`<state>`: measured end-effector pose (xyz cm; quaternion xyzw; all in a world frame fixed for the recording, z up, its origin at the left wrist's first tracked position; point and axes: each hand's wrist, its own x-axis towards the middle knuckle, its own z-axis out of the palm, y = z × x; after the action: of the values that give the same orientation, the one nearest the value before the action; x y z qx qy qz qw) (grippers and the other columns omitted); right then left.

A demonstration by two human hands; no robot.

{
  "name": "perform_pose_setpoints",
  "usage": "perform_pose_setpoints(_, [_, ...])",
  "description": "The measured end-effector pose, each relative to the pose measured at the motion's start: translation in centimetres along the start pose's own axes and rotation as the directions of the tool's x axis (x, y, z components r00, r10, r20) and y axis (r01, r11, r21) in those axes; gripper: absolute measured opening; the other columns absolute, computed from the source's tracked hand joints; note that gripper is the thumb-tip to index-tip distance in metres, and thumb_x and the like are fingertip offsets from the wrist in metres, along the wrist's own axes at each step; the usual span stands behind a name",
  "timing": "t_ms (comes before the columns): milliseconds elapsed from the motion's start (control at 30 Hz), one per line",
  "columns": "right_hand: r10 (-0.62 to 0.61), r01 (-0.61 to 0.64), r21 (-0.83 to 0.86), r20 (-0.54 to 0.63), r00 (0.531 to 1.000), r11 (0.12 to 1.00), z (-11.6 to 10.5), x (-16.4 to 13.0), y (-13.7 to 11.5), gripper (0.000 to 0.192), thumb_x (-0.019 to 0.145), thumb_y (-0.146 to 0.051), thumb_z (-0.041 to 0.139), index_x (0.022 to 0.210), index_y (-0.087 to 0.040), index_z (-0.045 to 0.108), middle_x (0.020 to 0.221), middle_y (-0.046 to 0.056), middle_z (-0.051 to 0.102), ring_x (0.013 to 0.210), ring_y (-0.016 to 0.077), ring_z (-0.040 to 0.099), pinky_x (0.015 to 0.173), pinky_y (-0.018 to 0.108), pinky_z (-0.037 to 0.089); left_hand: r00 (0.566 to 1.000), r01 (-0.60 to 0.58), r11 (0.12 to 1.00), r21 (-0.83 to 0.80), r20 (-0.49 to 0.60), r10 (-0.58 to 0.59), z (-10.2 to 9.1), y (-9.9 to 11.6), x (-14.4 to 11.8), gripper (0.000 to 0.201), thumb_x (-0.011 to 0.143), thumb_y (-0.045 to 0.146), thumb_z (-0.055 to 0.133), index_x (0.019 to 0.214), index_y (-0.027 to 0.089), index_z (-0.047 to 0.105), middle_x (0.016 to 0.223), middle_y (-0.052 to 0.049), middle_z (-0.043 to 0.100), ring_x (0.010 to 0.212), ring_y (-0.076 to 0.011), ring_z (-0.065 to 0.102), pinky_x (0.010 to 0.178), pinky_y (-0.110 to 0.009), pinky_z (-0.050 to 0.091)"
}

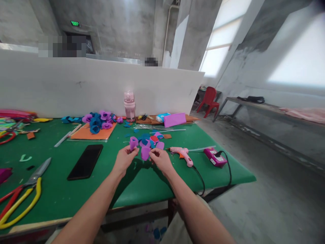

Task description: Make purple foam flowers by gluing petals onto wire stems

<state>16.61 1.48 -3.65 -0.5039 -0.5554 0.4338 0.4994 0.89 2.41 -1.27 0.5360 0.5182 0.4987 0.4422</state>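
Note:
Pinched in my left hand [125, 158] is a small purple foam flower [133, 143], its petals curled into a cup. My right hand [160, 159] grips a loose purple petal [145, 153] by its edge, a little to the right of the flower. Both hands are just above the green table. Beyond them lies a loose heap of purple, blue and red petal pieces [144, 138]. A pink glue gun [181, 153] rests to the right of my right hand, with its nozzle towards the petals.
A black phone [85, 162] and large red-and-yellow scissors [33, 183] lie left. Finished blue and purple flowers [100, 120] sit on orange sheets [88, 133]. A pink bottle [129, 106] stands by the white partition [101, 84]. A purple power box [215, 157] with a black cord lies right.

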Motion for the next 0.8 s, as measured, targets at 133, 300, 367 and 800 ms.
perform_pose_setpoints(133, [-0.027, 0.027, -0.022, 0.006, 1.000, 0.999, -0.1, -0.4, -0.4, 0.017, 0.071, -0.033, 0.055, 0.067, -0.016, 0.057, 0.050, -0.003, 0.053, 0.042, 0.0076, 0.046, 0.043, 0.019, 0.037, 0.998, 0.003, 1.000, -0.016, 0.068, -0.002, 0.4, 0.2, -0.6, 0.021, 0.056, 0.033, 0.069, 0.063, 0.013, 0.064, 0.056, 0.000, 0.059, 0.050, -0.0100, 0.048, 0.047, -0.020, 0.034])
perform_pose_setpoints(300, [0.132, -0.210, 0.304, 0.257, 0.957, 0.929, -0.1, -0.9, -1.2, 0.036, 0.062, -0.029, 0.066, 0.093, -0.018, 0.052, 0.064, -0.003, 0.058, 0.051, 0.0082, 0.052, 0.045, 0.019, 0.039, 0.978, 0.185, 0.977, -0.101, 0.114, -0.174, 0.3, 0.5, -0.9, 0.029, 0.056, 0.039, 0.069, 0.066, 0.014, 0.058, 0.038, 0.009, 0.036, 0.032, -0.0036, 0.023, 0.035, -0.019, 0.013])
perform_pose_setpoints(367, [0.096, -0.196, 0.331, 0.295, 0.951, 0.923, -0.1, -0.9, -1.2, 0.042, 0.058, -0.023, 0.069, 0.096, -0.018, 0.050, 0.068, -0.003, 0.059, 0.053, 0.0073, 0.053, 0.047, 0.018, 0.039, 0.974, 0.207, 0.969, -0.132, 0.121, -0.192, 0.2, 0.5, -0.8, 0.029, 0.056, 0.039, 0.069, 0.064, 0.014, 0.056, 0.037, 0.010, 0.032, 0.031, -0.0030, 0.020, 0.034, -0.019, 0.011])
perform_pose_setpoints(800, [0.091, -0.158, 0.341, 0.206, 0.974, 0.927, -0.5, -0.7, -1.0, 0.027, 0.060, -0.018, 0.060, 0.085, -0.017, 0.050, 0.059, -0.008, 0.054, 0.048, 0.0046, 0.051, 0.048, 0.017, 0.042, 0.990, 0.110, 0.992, 0.060, 0.079, -0.114, 0.0, -0.3, -0.5, 0.034, 0.064, 0.046, 0.061, 0.055, 0.013, 0.060, 0.034, 0.008, 0.027, 0.032, -0.0051, 0.022, 0.034, -0.020, 0.013])
